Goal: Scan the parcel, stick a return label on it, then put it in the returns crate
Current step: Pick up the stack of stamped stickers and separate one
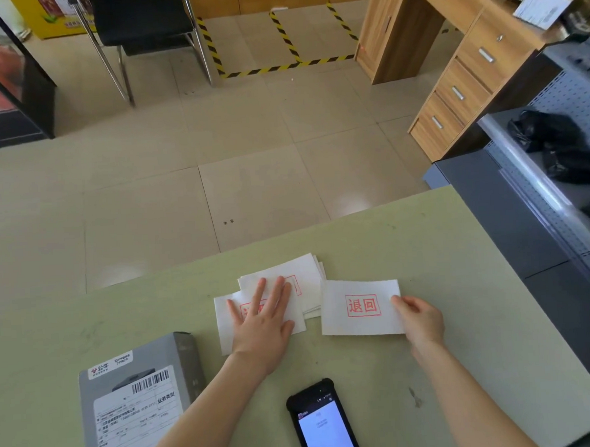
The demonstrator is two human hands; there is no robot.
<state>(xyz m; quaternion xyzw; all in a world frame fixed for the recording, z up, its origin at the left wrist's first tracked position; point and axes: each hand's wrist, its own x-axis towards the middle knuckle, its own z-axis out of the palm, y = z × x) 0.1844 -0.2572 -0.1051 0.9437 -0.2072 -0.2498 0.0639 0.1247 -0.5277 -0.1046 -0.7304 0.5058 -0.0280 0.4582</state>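
Green table (425, 250) far half bare | left hand (261, 327) flat, fingers spread, on label stack (299, 274) | right hand (421, 319) pinches label (359, 305) edge

Left hand (263, 327) flat, fingers spread; right hand (420, 319) pinching.

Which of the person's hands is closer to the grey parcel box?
The left. The left hand presses flat on the label stack, just up-right of the grey parcel box. The right hand pinches a single return label, farther right.
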